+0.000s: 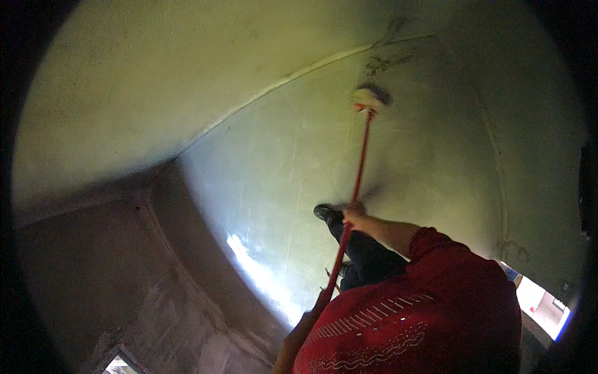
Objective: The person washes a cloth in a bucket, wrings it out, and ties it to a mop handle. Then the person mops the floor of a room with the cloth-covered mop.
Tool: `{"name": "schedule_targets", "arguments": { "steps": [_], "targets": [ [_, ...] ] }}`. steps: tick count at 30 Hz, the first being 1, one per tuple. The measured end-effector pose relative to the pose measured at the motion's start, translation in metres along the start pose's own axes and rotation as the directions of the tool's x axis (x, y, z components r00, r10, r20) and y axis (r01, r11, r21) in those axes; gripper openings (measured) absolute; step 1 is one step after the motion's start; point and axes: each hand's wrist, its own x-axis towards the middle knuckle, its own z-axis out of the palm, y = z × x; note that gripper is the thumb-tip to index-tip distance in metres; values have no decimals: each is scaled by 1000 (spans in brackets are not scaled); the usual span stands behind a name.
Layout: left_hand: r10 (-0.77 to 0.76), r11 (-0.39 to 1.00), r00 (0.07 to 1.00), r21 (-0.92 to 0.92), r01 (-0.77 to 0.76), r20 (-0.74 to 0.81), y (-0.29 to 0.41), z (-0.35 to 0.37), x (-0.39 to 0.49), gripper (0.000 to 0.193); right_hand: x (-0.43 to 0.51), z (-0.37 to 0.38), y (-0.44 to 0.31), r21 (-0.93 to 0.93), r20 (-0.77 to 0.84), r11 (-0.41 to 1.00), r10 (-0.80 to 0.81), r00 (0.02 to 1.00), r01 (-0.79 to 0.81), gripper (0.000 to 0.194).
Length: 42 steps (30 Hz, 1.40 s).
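Note:
A long red pole (359, 173) runs from my body out across a smooth pale surface (280, 163). At its far end is a pale, blurred head (369, 99), its exact kind unclear, close to dark smudges (380, 65) on that surface. My right hand (355, 216) grips the pole around its middle. Lower down, my left hand (322, 301) is wrapped around the pole near its bottom part, dim and partly in shadow. The near end of the pole is hidden by my left hand and red top.
My dark shoe (322, 212) stands beside the pole. A curved seam (280, 84) borders a plastered surface at the upper left; a brownish wall (107, 262) lies at the lower left. Bright openings show at the lower right (537, 299) and bottom left (119, 365).

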Motion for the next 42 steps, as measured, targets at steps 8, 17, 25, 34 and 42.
{"name": "schedule_targets", "arguments": {
  "steps": [8,17,25,34,42],
  "targets": [
    [78,997,994,-34,-76,71,57,30,61,57,70,-80,11,-789,171,536,-275,946,299,16],
    [25,991,998,-134,-32,-57,9,2,16,54,33,34,-37,-604,225,732,-223,948,315,38],
    [-191,908,935,-416,53,-297,7,-16,-36,51,0,117,-150,-349,253,918,-101,962,188,41],
    [-425,608,826,-793,-42,-370,57,91,-82,49,7,143,-207,-568,518,679,-145,843,465,20],
    [-406,577,717,-767,-279,-566,199,123,-39,34,48,123,-336,-386,761,753,-66,645,532,9]
  ]
}}
